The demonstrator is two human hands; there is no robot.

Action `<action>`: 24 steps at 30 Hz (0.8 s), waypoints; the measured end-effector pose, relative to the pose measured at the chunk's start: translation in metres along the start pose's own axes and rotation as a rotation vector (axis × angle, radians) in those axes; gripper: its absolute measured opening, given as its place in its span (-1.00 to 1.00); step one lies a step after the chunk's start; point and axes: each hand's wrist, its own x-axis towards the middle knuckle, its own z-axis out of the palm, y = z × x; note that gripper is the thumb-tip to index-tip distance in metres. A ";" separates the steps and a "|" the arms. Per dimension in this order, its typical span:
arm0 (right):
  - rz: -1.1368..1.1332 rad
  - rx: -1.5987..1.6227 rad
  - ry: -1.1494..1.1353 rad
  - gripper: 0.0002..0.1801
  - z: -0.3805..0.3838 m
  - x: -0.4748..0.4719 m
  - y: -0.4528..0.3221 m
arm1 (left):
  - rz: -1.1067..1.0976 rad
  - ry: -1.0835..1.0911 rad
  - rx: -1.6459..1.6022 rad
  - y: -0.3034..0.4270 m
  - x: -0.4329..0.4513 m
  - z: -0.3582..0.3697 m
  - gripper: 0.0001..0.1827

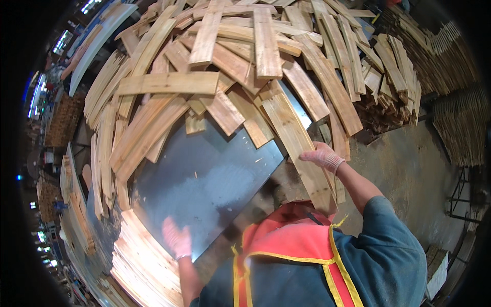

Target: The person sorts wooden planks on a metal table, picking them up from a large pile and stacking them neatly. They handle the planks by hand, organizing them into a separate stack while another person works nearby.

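Note:
My right hand [323, 156], in a pale knit glove, grips the side of a long wooden board [293, 132] that slants from the heap down to my red apron [289, 240]. At least one more board lies against its underside. My left hand [177, 237], gloved too and slightly blurred, is over the near left part of the metal tabletop [199, 169], fingers apart and holding nothing. Right beside it, a neat stack of brightly lit boards [144, 261] stands at the lower left. Loose boards [168, 83] lie crisscrossed in a big heap across the table's far side.
More boards [395, 73] are piled at the upper right, with dark stacks of slats [460, 122] beyond. A metal frame [462, 199] stands on the right over the concrete floor [414, 172]. Brown wood stacks [63, 119] and a side table with boards [78, 218] are on the left.

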 end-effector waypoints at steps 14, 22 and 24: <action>-0.155 0.707 0.154 -0.41 0.226 -0.077 -0.005 | 0.284 -0.667 -0.596 0.231 0.009 -0.046 0.09; -0.301 0.848 0.023 -0.47 0.135 -0.108 -0.079 | 0.494 -0.955 -1.538 0.272 0.009 -0.046 -0.05; -0.476 0.829 0.032 -0.39 0.103 -0.123 -0.093 | 0.438 -1.070 -1.560 0.313 0.019 -0.060 -0.13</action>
